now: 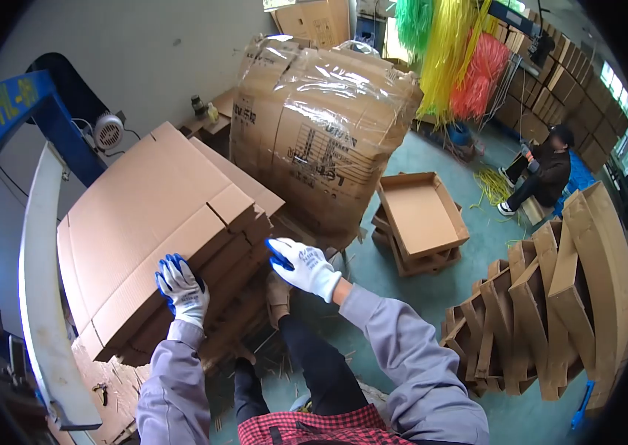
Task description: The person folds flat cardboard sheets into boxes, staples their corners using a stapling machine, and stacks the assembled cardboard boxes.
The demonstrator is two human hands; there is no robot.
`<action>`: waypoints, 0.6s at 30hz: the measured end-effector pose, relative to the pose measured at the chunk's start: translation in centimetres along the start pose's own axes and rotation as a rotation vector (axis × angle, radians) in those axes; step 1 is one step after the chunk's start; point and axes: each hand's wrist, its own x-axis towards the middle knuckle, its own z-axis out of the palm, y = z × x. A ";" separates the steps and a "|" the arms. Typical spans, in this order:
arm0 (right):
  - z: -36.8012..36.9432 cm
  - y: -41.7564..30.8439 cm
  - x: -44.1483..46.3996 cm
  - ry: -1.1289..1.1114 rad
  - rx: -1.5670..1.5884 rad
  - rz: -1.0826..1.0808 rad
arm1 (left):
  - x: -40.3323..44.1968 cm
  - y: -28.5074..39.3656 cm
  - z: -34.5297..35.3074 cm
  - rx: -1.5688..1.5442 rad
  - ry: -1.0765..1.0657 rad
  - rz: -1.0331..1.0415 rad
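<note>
A stack of flat, creased cardboard sheets (143, 200) lies on the left, its cut edges facing me. My left hand (183, 291), in a white glove with blue-coated fingers, rests at the near edge of the stack. Its fingers are stretched out over the cardboard. My right hand (305, 268), gloved the same way, is beside the stack's right corner with its fingers apart and pointing left. Nothing shows in its grasp. Whether those fingertips touch the cardboard I cannot tell.
A blue machine frame (2, 119) with a pale curved bar (40, 297) stands left. Behind the stack is a big plastic-wrapped cardboard bundle (321, 126). Open trays (424, 215) and nested boxes (529, 311) are on the right. A person (547, 174) sits near yellow strips (493, 187).
</note>
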 end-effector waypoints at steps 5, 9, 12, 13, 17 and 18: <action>-3.9 -1.9 2.8 0.095 -0.076 -0.018 | 1.1 0.0 -3.6 0.016 -0.277 -0.012; -7.4 -3.5 8.2 0.166 -0.224 -0.002 | 2.8 -2.2 -5.6 -0.200 -0.473 -0.034; -10.2 -5.1 12.8 0.100 -0.386 0.067 | 3.8 -4.6 -5.2 -0.214 -0.455 -0.058; -11.1 -5.4 14.3 0.060 -0.416 0.072 | 3.9 -5.4 -4.8 -0.216 -0.460 -0.046; -13.2 -6.4 20.2 0.218 -0.597 0.068 | 3.3 -7.4 -3.1 -0.063 -0.389 0.011; -14.2 -7.4 21.5 0.249 -0.594 0.094 | 3.2 -7.5 -2.5 -0.057 -0.402 0.020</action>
